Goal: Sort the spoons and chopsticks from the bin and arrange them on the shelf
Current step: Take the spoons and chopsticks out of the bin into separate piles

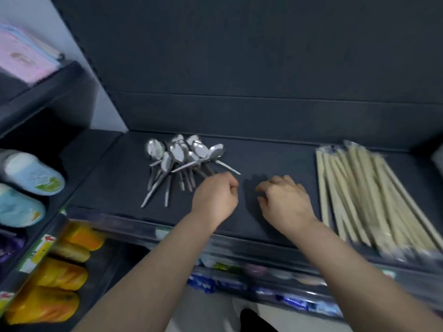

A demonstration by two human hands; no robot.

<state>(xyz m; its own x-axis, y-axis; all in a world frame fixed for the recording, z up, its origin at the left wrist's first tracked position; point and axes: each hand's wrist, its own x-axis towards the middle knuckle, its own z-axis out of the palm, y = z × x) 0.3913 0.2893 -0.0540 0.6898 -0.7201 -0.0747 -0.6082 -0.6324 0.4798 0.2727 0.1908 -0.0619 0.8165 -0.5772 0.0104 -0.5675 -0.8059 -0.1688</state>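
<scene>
Head view — close, looking down onto shelf [275,161].

Shelf [275,164]: plain dark slate grey.
Spoons [178,152]: bright silver, on the shelf's left half.
Chopsticks [359,188]: pale beige, at the shelf's right end.
Slippers [31,173]: light blue, left of the shelf.
Lower goods [62,274]: orange-yellow, below the shelf's left corner.

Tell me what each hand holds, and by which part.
The right hand, curled above the dark shelf, holds nothing. The left hand is curled at the shiny metal spoons' handle ends; whether it grips one cannot be told.
</scene>
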